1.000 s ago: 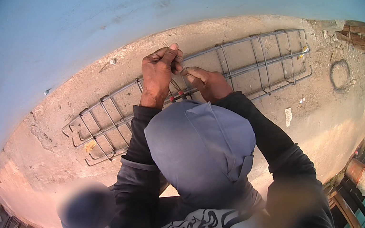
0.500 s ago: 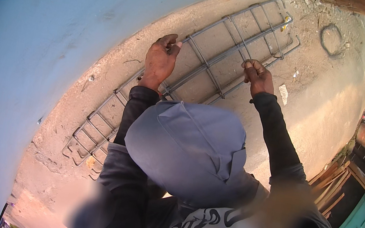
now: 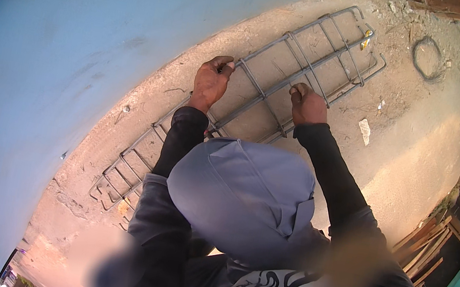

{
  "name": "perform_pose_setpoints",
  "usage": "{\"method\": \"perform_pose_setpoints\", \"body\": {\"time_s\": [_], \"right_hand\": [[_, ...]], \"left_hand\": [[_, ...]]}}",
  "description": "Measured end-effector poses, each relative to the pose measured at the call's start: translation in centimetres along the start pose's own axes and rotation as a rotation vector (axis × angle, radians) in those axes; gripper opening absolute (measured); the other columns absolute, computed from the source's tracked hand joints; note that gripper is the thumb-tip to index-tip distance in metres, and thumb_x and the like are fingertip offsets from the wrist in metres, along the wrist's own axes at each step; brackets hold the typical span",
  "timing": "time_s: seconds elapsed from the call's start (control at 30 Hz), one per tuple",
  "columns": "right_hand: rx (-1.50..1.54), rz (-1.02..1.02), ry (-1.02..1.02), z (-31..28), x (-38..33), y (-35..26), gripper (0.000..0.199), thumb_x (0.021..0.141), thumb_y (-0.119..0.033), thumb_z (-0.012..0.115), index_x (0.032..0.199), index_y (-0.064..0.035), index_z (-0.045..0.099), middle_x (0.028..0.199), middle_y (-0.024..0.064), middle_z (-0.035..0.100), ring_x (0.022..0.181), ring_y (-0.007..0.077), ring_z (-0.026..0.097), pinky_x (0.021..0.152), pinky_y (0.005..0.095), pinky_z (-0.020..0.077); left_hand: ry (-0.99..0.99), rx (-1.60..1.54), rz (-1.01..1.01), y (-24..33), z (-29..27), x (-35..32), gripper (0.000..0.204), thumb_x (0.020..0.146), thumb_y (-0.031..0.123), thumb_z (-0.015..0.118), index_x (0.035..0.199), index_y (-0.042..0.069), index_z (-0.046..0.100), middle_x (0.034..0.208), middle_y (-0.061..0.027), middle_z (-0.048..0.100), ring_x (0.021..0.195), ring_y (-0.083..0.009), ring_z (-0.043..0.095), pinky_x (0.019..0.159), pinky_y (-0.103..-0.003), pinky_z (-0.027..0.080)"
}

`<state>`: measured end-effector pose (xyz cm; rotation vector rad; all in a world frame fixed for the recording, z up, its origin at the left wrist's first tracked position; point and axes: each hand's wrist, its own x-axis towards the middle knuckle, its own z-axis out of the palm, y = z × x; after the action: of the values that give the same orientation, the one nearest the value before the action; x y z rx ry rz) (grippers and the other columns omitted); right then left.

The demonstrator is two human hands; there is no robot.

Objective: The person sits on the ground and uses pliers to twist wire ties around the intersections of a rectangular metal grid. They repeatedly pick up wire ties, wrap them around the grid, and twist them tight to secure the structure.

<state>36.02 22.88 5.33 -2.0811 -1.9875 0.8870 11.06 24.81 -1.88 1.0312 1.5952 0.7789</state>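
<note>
1. Lying beside the blue wall point(image 3: 74, 56), the steel cage point(image 3: 264, 94) looks mostly assembled — what's left is unclear.
2. Nearer the wall, the left hand point(image 3: 209, 86) curls — cannot tell its grip.
3. Farther out, the right hand point(image 3: 310, 106) apparently pinches thin wire point(image 3: 280, 68).

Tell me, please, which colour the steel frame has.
The frame is dull grey; it shows best in the head view.

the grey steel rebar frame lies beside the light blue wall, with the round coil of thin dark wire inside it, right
Not quite: the round coil of thin dark wire lies outside the grey steel rebar frame, on the tan ground beyond the frame's upper-right end, as the head view shows.
</note>
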Motion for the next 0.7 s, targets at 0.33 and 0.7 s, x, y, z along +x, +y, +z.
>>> {"method": "perform_pose_setpoints", "body": {"time_s": [0.33,0.7], "right_hand": [[0.356,0.025,-0.246,5.6,8.3,-3.9,0.028,0.092,-0.023,0.061,0.111,-0.0043,0.071,0.103,0.0173,0.072,0.097,0.0317,0.068,0.085,0.0381,0.0511],[0.143,-0.1,-0.237,5.9,9.4,-4.1,0.038,0.093,-0.03,0.063,0.117,-0.0014,0.069,0.112,0.0197,0.07,0.103,0.0349,0.067,0.089,0.0393,0.0505]], "left_hand": [[-0.026,-0.045,-0.122,1.7,0.5,1.4,0.038,0.093,0.027,0.062,0.116,-0.001,0.068,0.104,-0.018,0.071,0.093,-0.027,0.066,0.086,-0.036,0.049],[0.189,-0.529,-0.095,3.0,1.6,1.7,0.016,0.089,0.014,0.071,0.091,-0.003,0.068,0.086,-0.0072,0.071,0.077,-0.0173,0.059,0.079,-0.031,0.046]]}}
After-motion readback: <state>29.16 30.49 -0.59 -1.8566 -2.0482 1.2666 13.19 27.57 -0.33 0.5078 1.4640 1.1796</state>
